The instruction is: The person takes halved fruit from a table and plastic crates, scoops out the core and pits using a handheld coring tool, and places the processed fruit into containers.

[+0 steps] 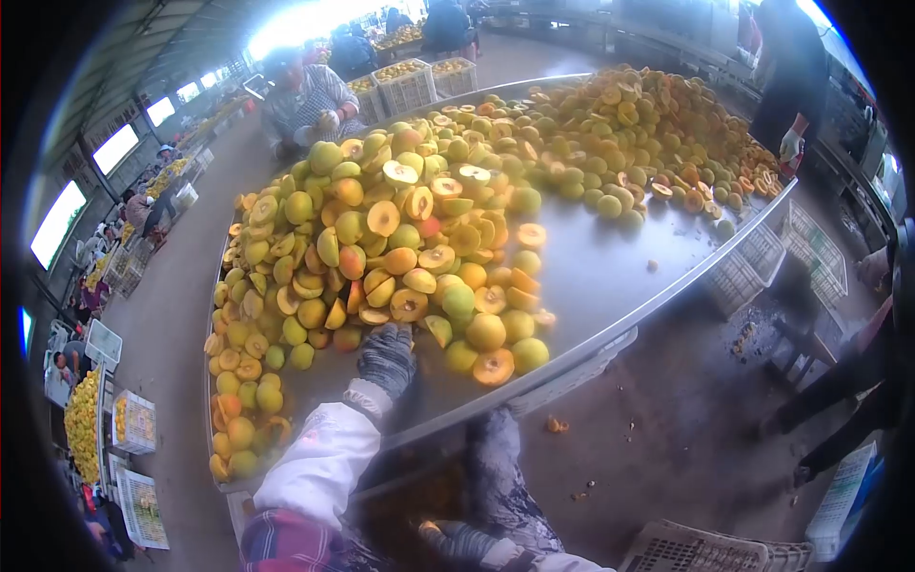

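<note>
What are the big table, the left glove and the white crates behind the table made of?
The big table looks like metal, maybe steel: its bare top is grey, smooth and shiny. The left glove seems like knitted cloth, dull, with greyish stripes. The white crates look like matte plastic, with slotted sides, but they're blurry.

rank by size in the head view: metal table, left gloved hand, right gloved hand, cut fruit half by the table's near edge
1. Metal table
2. Left gloved hand and right gloved hand, too alike to rank
3. Cut fruit half
</note>
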`<act>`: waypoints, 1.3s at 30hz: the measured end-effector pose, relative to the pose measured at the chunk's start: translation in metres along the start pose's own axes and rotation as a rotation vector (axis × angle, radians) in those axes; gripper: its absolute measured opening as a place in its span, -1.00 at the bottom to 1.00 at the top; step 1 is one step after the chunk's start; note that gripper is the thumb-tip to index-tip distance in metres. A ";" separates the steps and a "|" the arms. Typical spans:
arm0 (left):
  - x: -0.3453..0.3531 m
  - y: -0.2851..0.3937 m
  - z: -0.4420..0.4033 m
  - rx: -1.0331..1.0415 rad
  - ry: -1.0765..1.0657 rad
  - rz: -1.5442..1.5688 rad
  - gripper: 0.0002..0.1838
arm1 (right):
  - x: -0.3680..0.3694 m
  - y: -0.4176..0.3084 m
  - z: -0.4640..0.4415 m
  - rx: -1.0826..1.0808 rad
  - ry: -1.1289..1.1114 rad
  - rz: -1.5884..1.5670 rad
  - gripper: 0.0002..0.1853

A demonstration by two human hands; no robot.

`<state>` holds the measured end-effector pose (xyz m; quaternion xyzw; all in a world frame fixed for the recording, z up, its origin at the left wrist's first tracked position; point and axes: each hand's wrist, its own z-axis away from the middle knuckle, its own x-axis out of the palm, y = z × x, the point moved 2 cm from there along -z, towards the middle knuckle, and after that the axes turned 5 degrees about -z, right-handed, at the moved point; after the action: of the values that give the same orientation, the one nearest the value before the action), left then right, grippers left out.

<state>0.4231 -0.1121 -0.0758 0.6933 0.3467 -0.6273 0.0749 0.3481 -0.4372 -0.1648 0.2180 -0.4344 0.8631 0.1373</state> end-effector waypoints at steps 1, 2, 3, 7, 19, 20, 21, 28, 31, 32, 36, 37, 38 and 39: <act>-0.003 -0.005 -0.004 -0.174 -0.181 0.124 -0.50 | 0.000 0.005 -0.004 0.004 0.010 0.005 -0.60; -0.007 -0.012 -0.001 -0.180 -0.175 0.122 -0.50 | 0.001 0.012 -0.007 0.013 0.020 0.010 -0.60; -0.006 -0.023 0.005 -0.264 -0.225 0.317 -0.57 | -0.001 0.018 -0.011 0.017 0.040 0.018 -0.60; -0.046 -0.042 0.065 -0.741 -0.136 1.688 -0.61 | -0.001 0.034 -0.018 -0.044 0.277 0.070 -0.62; -0.155 -0.011 0.240 -1.006 0.087 2.443 -0.57 | 0.062 -0.071 0.032 -1.073 0.436 1.150 -0.70; -0.151 -0.011 0.247 -1.010 0.084 2.447 -0.57 | 0.053 -0.054 0.018 -0.860 0.251 0.554 -0.69; -0.144 -0.011 0.254 -0.958 0.081 2.523 -0.58 | 0.060 -0.056 0.021 -1.056 0.357 1.042 -0.68; -0.112 0.022 0.284 -0.714 0.254 1.868 -0.58 | 0.117 -0.102 0.057 -0.536 0.352 0.263 -0.66; -0.132 0.029 0.279 -1.000 0.272 2.452 -0.57 | 0.114 -0.091 0.051 -0.591 0.432 0.394 -0.68; -0.138 0.029 0.276 -1.019 0.212 2.545 -0.63 | 0.112 -0.087 0.048 -0.608 0.429 0.423 -0.69; -0.152 0.036 0.273 -0.961 0.152 2.364 -0.67 | 0.097 -0.062 0.029 -0.531 0.453 0.653 -0.59; -0.154 0.038 0.271 -0.961 0.141 2.359 -0.67 | 0.097 -0.063 0.031 -0.530 0.456 0.644 -0.59; -0.155 0.039 0.268 -1.080 0.138 2.415 -0.68 | 0.097 -0.066 0.032 -0.524 0.395 0.640 -0.58; -0.156 0.041 0.266 -1.203 0.136 2.467 -0.68 | 0.097 -0.067 0.033 -0.519 0.333 0.635 -0.56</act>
<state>0.2335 -0.3464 0.0006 0.4391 -0.2695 0.1257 0.8478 0.3007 -0.4201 -0.0531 -0.1101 -0.6540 0.7482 -0.0165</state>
